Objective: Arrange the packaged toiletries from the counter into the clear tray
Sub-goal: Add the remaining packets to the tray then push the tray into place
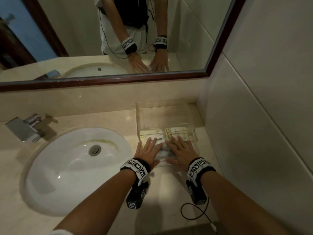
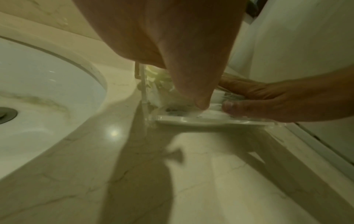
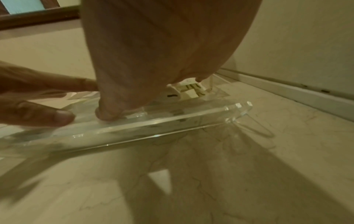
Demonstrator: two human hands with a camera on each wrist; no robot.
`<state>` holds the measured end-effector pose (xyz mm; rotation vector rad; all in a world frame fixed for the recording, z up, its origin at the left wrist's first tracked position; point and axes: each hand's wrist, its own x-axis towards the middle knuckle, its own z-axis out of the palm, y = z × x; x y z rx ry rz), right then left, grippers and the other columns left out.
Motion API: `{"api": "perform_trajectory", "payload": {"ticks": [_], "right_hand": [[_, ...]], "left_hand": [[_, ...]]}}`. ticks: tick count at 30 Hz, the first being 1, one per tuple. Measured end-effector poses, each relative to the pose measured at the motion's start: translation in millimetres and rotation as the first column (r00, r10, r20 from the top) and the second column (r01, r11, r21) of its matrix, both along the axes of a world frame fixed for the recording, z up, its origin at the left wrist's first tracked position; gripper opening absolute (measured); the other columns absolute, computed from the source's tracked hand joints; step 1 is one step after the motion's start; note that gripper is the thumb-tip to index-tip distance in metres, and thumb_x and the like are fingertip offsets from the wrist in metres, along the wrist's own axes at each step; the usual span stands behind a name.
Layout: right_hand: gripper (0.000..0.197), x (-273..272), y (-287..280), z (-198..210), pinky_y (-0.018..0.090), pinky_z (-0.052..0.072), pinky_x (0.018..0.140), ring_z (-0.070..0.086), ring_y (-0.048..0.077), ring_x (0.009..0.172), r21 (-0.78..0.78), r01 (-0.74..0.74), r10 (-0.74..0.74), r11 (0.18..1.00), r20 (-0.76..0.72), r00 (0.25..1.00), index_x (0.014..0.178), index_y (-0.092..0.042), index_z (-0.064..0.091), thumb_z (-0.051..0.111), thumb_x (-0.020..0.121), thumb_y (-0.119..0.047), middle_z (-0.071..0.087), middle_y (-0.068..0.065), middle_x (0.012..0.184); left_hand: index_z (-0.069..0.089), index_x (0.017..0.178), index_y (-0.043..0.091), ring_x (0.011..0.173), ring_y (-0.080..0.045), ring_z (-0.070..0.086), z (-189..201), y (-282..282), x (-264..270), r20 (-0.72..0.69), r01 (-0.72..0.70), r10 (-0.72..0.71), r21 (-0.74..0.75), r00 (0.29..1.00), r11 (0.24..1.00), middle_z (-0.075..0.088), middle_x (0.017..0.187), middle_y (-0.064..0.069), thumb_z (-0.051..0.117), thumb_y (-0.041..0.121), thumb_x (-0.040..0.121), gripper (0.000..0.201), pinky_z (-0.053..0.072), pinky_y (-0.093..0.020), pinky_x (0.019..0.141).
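Note:
A clear acrylic tray (image 1: 160,116) stands on the counter, right of the sink and against the side wall. White toiletry packets (image 1: 162,150) with dark and yellow print lie in its near half; its far half shows bare. My left hand (image 1: 149,149) and right hand (image 1: 181,149) lie flat side by side on the packets, fingers straight and spread. In the left wrist view my left thumb (image 2: 201,100) presses on the packets (image 2: 172,104) behind the tray's front wall (image 2: 201,121). In the right wrist view my right thumb (image 3: 107,113) rests just inside the clear front wall (image 3: 162,124).
A white oval sink (image 1: 67,175) with a chrome faucet (image 1: 25,128) fills the left. The beige marble counter (image 1: 169,189) runs in front of the tray. A tiled wall (image 1: 254,124) closes the right side, a framed mirror (image 1: 67,39) the back. A black cable (image 1: 193,211) loops near the counter's edge.

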<state>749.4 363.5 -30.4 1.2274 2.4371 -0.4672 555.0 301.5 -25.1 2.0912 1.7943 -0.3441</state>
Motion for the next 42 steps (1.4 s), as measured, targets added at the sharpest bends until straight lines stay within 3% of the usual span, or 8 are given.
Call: {"api": "perform_trajectory", "payload": {"ticks": [6, 12, 15, 22, 26, 31, 38, 42], "right_hand": [[0.079, -1, 3, 5, 0.055, -0.006, 0.118, -0.021, 0.021, 0.147, -0.026, 0.035, -0.035, 0.999, 0.018, 0.999, 0.15, -0.039, -0.016, 0.022, 0.089, -0.073, -0.025, -0.007, 0.159], [0.111, 2, 9, 6, 0.055, -0.008, 0.118, -0.024, 0.019, 0.146, -0.024, 0.026, -0.025, 0.999, 0.027, 0.999, 0.147, -0.039, -0.021, -0.027, 0.048, -0.088, -0.029, -0.006, 0.157], [0.113, 7, 7, 10, 0.053, -0.008, 0.119, -0.024, 0.016, 0.146, -0.009, 0.035, -0.035, 0.999, -0.009, 0.999, 0.148, -0.039, -0.02, -0.03, 0.047, -0.089, -0.029, -0.007, 0.157], [0.105, 31, 12, 11, 0.054, -0.012, 0.117, -0.022, 0.015, 0.147, 0.036, 0.041, -0.042, 0.999, 0.026, 0.999, 0.147, -0.039, -0.022, -0.028, 0.053, -0.087, -0.027, -0.008, 0.157], [0.109, 31, 14, 8, 0.055, -0.011, 0.116, -0.02, 0.016, 0.147, 0.023, 0.059, -0.06, 0.998, 0.057, 0.997, 0.149, -0.039, -0.018, -0.03, 0.051, -0.086, -0.025, -0.008, 0.158], [0.08, 37, 16, 11, 0.056, -0.011, 0.116, -0.019, 0.016, 0.148, 0.015, 0.068, -0.069, 0.998, 0.068, 0.995, 0.149, -0.041, -0.017, 0.003, 0.081, -0.078, -0.024, -0.01, 0.158], [0.114, 26, 8, 15, 0.052, -0.007, 0.118, -0.016, 0.016, 0.148, 0.026, 0.03, -0.03, 0.999, -0.002, 1.0, 0.151, -0.036, -0.014, -0.033, 0.049, -0.085, -0.019, -0.007, 0.16], [0.116, 15, 5, 9, 0.05, -0.006, 0.119, -0.015, 0.016, 0.149, 0.029, 0.086, -0.084, 0.996, -0.055, 0.995, 0.151, -0.037, -0.01, -0.032, 0.049, -0.086, -0.019, -0.009, 0.16]], "left_hand": [[-0.011, 0.15, 0.031, 0.147, -0.024, -0.017, -8, 1, 0, -0.054, 0.017, -0.014, 0.044, 0.998, 0.999, -0.019, 0.159, 0.001, 0.022, 0.051, 0.097, 0.065, -0.008, -0.054, 0.116], [-0.013, 0.149, 0.03, 0.146, -0.023, -0.02, -12, 2, 4, -0.053, -0.009, 0.011, 0.035, 0.999, 0.999, -0.021, 0.158, 0.001, 0.005, 0.056, 0.093, 0.064, -0.012, -0.053, 0.114], [-0.015, 0.148, 0.033, 0.144, -0.019, -0.023, -7, 0, 2, 0.02, -0.05, 0.05, 0.037, 0.999, 0.998, -0.02, 0.158, 0.003, -0.021, 0.062, 0.074, 0.08, -0.012, -0.051, 0.115], [-0.032, 0.135, 0.031, 0.146, -0.019, -0.019, 3, -7, -28, -0.019, -0.007, 0.007, -0.014, 1.0, 1.0, -0.037, 0.144, 0.003, -0.028, 0.06, 0.063, 0.077, -0.012, -0.047, 0.115], [-0.027, 0.141, 0.028, 0.147, -0.019, -0.016, -2, -1, -26, -0.044, -0.018, 0.017, -0.034, 0.999, 0.999, -0.035, 0.147, 0.002, -0.014, 0.063, 0.079, 0.072, -0.006, -0.048, 0.117], [-0.017, 0.148, 0.029, 0.148, -0.019, -0.015, 3, 3, -26, -0.05, -0.02, 0.017, -0.057, 0.999, 0.998, -0.025, 0.157, 0.001, 0.02, 0.055, 0.096, 0.069, -0.004, -0.05, 0.118], [-0.025, 0.141, 0.034, 0.147, -0.021, -0.017, 9, -2, -27, -0.062, 0.052, -0.055, -0.047, 0.997, 0.998, -0.035, 0.145, 0.004, -0.011, 0.074, 0.068, 0.084, -0.007, -0.051, 0.117], [-0.015, 0.148, 0.034, 0.148, -0.024, -0.014, 8, 3, -21, -0.057, 0.045, -0.047, -0.034, 0.997, 0.998, -0.024, 0.156, 0.003, 0.018, 0.062, 0.092, 0.071, -0.003, -0.052, 0.118]]}}
